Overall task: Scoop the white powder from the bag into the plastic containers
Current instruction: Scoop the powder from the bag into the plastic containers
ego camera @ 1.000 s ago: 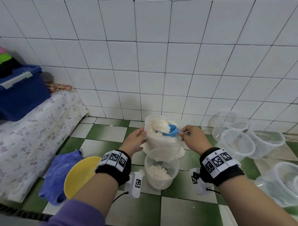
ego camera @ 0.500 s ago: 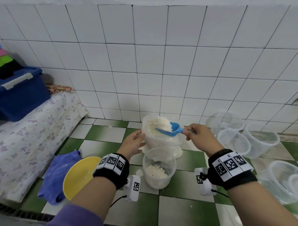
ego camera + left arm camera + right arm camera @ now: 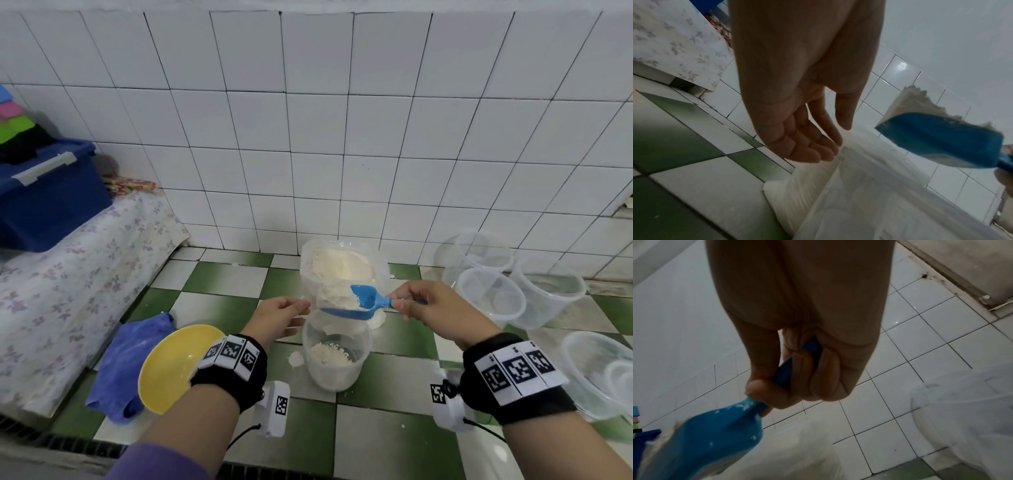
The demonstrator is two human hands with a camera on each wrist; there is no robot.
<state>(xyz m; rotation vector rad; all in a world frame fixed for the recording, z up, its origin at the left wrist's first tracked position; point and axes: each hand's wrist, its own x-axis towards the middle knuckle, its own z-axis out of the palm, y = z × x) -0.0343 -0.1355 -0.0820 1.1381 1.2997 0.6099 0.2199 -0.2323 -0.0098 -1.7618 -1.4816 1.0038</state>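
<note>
A clear bag of white powder [image 3: 337, 263] stands against the tiled wall. In front of it a plastic container [image 3: 334, 356] holds a little powder. My right hand [image 3: 421, 305] grips the handle of a blue scoop [image 3: 363, 301] heaped with powder, held above the container's far rim. In the right wrist view the fingers [image 3: 818, 369] curl round the scoop [image 3: 701, 443] handle. My left hand [image 3: 281, 317] hovers left of the container, fingers relaxed and holding nothing; its fingers [image 3: 813, 146] show loosely bent beside the bag [image 3: 869, 186] and the scoop [image 3: 941, 136].
Several empty clear containers [image 3: 489, 298] cluster at the right, more at the right edge [image 3: 596, 370]. A yellow bowl [image 3: 171, 366] lies on a blue cloth [image 3: 126, 363] at the left. Beyond them are a floral-covered ledge [image 3: 68, 281] and a blue bin [image 3: 44, 195].
My right hand lifted the loaded scoop out of the bag and brought it toward me, over the container. My left hand let go of the bag's side and drew back.
</note>
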